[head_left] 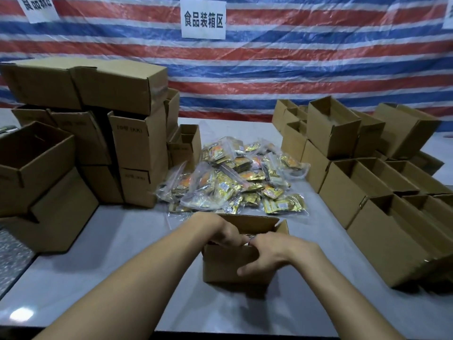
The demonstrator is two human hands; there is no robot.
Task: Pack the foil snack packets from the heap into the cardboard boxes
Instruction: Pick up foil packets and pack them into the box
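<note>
We judge the packing barely begun: the heap (235, 177) lies large just beyond the box (228, 266) before us, and the open boxes (367, 231) on our right look empty. Our right hand (272, 251) grips the box's near rim; our left hand (224, 233) curls its fingers into the mouth, holding what, we cannot tell. The sign (203, 18) reads 食品装箱区 — print on the left stack (137, 143) is blurred.

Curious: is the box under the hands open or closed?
Open: the box has a raised far flap; left hand, right hand at its rim.
</note>
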